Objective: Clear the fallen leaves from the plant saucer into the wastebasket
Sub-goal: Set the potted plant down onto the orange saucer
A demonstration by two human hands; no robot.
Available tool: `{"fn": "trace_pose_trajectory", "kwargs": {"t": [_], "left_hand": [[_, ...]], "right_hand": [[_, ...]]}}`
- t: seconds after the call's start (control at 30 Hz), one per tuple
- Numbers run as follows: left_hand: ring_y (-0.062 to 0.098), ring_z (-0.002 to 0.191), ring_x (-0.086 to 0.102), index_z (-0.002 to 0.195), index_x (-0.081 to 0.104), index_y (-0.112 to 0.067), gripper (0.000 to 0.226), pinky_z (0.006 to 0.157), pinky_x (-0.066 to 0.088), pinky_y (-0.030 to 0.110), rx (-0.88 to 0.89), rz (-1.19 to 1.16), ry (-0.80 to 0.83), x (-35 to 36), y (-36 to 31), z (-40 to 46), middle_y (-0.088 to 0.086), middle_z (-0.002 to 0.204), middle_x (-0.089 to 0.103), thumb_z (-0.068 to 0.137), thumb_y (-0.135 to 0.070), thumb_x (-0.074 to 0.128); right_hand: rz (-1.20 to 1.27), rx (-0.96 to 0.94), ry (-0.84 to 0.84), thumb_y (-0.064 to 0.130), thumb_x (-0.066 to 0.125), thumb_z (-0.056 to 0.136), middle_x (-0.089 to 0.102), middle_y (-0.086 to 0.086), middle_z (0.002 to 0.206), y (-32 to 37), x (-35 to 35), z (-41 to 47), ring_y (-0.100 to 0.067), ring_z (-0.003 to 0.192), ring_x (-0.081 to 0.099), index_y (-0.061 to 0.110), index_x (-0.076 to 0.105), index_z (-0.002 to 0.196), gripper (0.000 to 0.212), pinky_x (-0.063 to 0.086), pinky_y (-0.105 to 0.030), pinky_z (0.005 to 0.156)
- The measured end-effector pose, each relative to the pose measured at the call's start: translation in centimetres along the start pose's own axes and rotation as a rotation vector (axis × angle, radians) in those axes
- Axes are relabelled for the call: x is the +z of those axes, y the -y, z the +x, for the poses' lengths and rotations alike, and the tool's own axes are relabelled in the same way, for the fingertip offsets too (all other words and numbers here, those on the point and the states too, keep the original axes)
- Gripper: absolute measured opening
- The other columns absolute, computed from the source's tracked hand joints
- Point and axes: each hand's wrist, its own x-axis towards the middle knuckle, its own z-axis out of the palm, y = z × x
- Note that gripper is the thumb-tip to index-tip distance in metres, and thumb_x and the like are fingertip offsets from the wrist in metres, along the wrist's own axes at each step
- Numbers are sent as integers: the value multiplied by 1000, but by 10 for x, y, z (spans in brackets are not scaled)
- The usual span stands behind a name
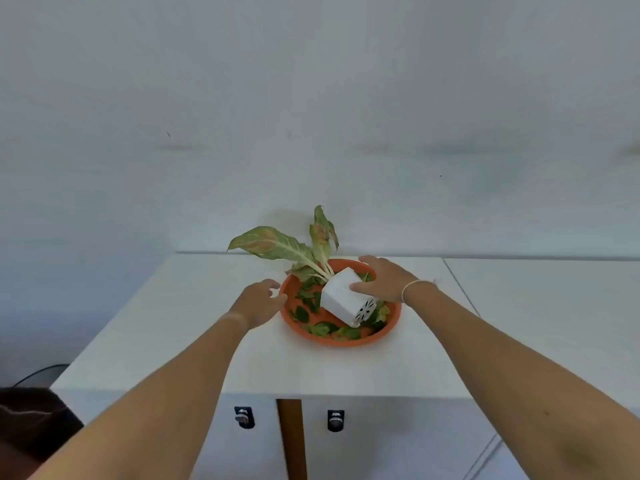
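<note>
An orange saucer (pixel 341 341) sits on the white cabinet top and holds several green fallen leaves (pixel 320 329). In it a white plant pot (pixel 341 297) is tilted toward the back left, its leafy plant (pixel 277 242) leaning out over the rim. My right hand (pixel 381 280) grips the pot from the right side. At the saucer's left rim my left hand (pixel 259 299) touches the edge with loosely curled fingers and holds nothing. No wastebasket is in view.
The white cabinet top (pixel 180 334) ends at a wall behind and at a front edge near me. Two small dark locks (pixel 244 417) sit on the cabinet front. A dark object (pixel 31 424) lies at the lower left.
</note>
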Motion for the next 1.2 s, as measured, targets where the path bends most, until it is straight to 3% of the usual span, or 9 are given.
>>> {"fn": "trace_pose_trajectory", "kwargs": {"t": [0.17,0.37,0.47,0.6,0.77,0.97,1.13,1.2], "left_hand": [[27,128,48,137,46,-12,46,104,39,34,-36,-26,93,4,22,28,14,140,49,93,-27,51],[29,127,48,144,37,-15,52,105,39,35,-73,-52,189,12,35,55,14,140,49,94,-25,47],[31,114,56,142,39,-14,50,99,47,39,-100,-105,182,18,38,63,14,128,57,94,-24,48],[26,88,57,131,50,-10,39,81,53,37,-131,-179,146,29,35,69,9,103,60,93,-19,48],[32,94,61,130,50,-10,38,80,55,39,-138,-186,129,35,30,73,14,106,62,92,-16,46],[33,100,61,130,49,-10,38,71,54,33,-140,-167,123,40,31,76,11,106,59,93,-14,45],[32,98,61,126,52,-12,36,74,55,34,-133,-161,126,40,31,79,10,106,61,92,-13,43],[30,98,60,126,52,-12,35,75,54,33,-127,-156,129,40,31,81,9,106,60,93,-13,42]], "right_hand": [[1,71,4,42,61,83,43,-4,143,14,15,19,-25,125,49,26,27,146,73,44,-37,99],[-33,147,64,55,66,73,30,1,153,11,31,47,-24,136,36,30,18,148,93,37,-46,110],[-7,151,86,52,68,73,35,-2,150,8,36,55,-26,131,41,31,16,148,94,41,-43,106],[-5,123,111,46,69,76,46,-5,138,1,37,64,-27,118,51,28,20,146,87,44,-31,87],[-15,86,131,46,72,73,53,-6,127,-1,31,70,-23,103,53,25,28,139,82,49,-34,86],[30,40,102,47,74,70,53,-2,117,-4,24,69,-23,104,55,23,34,131,76,51,-38,90],[200,32,-13,41,76,70,48,-1,106,1,15,70,-20,88,56,21,36,122,69,51,-25,60],[264,37,-90,40,79,68,48,-2,107,2,16,72,-20,86,56,21,37,114,65,48,-23,56]]}}
